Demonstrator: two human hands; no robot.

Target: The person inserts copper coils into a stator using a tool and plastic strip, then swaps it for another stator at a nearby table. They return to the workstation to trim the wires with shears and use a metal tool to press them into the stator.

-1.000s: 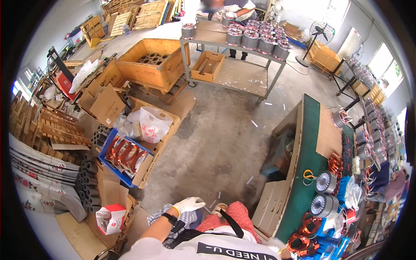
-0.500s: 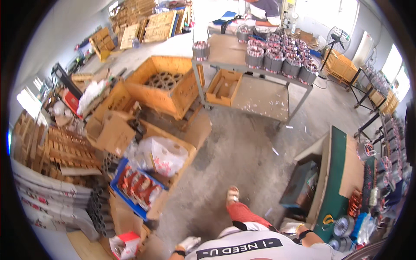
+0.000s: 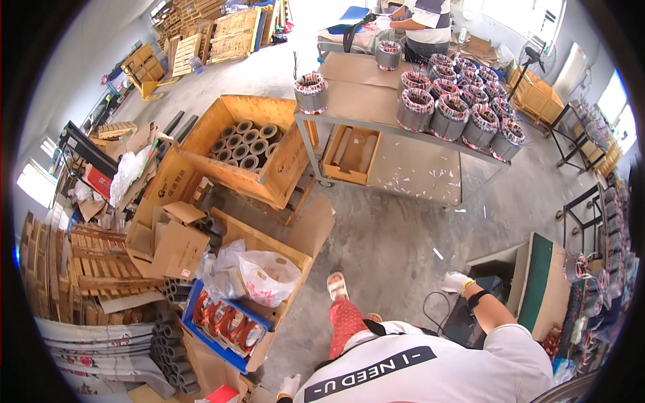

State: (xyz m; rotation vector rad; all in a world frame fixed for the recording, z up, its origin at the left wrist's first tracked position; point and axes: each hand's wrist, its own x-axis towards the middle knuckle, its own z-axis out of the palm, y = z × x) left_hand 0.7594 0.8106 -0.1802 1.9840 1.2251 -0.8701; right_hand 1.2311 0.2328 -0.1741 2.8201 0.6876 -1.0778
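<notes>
My gloved right grip [image 3: 457, 281] hangs empty, fingers loosely apart, beside the green worktop [image 3: 537, 282]; my left grip [image 3: 289, 385], far from it, I cannot tell.

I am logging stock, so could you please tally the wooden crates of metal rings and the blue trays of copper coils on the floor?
Wooden crate of metal rings: 1
Blue tray of copper coils: 1
Total: 2
</notes>
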